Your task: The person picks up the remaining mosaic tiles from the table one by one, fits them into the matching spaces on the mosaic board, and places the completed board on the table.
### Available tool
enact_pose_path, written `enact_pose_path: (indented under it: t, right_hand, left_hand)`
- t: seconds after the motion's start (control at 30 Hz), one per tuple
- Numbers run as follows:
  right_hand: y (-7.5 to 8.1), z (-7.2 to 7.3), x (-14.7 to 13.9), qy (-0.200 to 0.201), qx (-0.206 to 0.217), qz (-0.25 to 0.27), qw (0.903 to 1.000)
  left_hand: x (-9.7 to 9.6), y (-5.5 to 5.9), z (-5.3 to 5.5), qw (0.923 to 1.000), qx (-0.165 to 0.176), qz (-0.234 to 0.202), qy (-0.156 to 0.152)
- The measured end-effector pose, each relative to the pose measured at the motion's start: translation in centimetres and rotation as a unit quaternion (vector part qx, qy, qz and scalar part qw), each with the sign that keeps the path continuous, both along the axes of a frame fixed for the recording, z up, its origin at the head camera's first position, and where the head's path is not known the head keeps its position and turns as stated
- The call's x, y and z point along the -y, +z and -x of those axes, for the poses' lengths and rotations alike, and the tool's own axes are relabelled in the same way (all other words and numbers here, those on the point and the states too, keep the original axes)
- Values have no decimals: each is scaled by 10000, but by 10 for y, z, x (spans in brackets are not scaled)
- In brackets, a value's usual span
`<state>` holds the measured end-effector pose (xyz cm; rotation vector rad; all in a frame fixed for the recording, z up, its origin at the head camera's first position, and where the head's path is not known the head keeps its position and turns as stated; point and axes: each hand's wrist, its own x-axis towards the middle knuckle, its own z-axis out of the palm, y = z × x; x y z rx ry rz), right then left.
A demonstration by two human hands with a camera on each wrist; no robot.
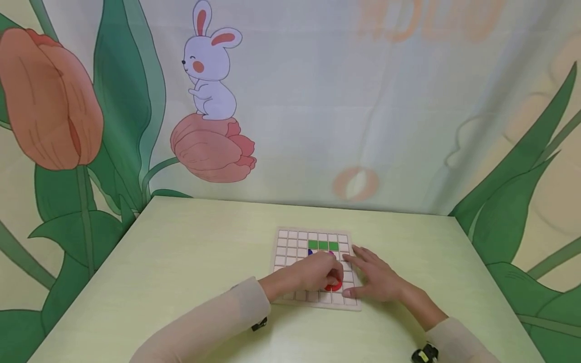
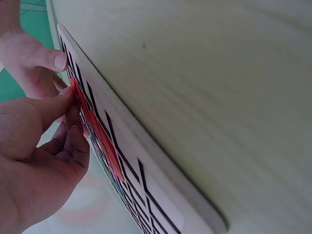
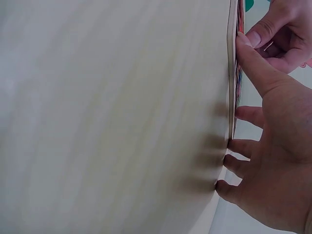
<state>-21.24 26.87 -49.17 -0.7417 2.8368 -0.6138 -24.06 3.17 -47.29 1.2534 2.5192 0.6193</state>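
A square white grid board (image 1: pixel 281 250) lies on the table. Over its lower right part, my left hand (image 1: pixel 317 269) pinches a flat red piece (image 2: pixel 78 90) between thumb and curled fingers, right at the board's surface. Another flat red piece (image 2: pixel 105 144) lies beside it on the grid. My right hand (image 1: pixel 379 277) rests along the board's right edge, fingers spread and fairly straight, the thumb (image 3: pixel 245 40) on the rim near the left hand. A row of green squares (image 1: pixel 323 245) fills cells near the top. Bits of blue (image 1: pixel 310 252) and magenta (image 1: pixel 332 253) show below, partly hidden by the left hand.
The pale yellow table (image 1: pixel 204 237) spreads around the board. Behind it hangs a printed curtain (image 1: pixel 308 101) with a rabbit and tulips. A small black device (image 1: pixel 425 353) sits at the right sleeve, another (image 1: pixel 259 323) under the left sleeve.
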Motion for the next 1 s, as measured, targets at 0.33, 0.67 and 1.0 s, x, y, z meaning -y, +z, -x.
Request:
enact_pose_path:
  t: [0.33,0.67,1.0]
  right_hand:
    - [3,0,2,-70,77,-162,9998]
    - [2,1,2,-77,57,-127,9999]
    - [2,1,2,-62,39,-155,9999]
  left_hand:
    - [1,0,-3,9996,-116,46,249]
    - [0,1,-3,9989,-306,230,260]
    - [0,-3,0,9989,-191,166,403]
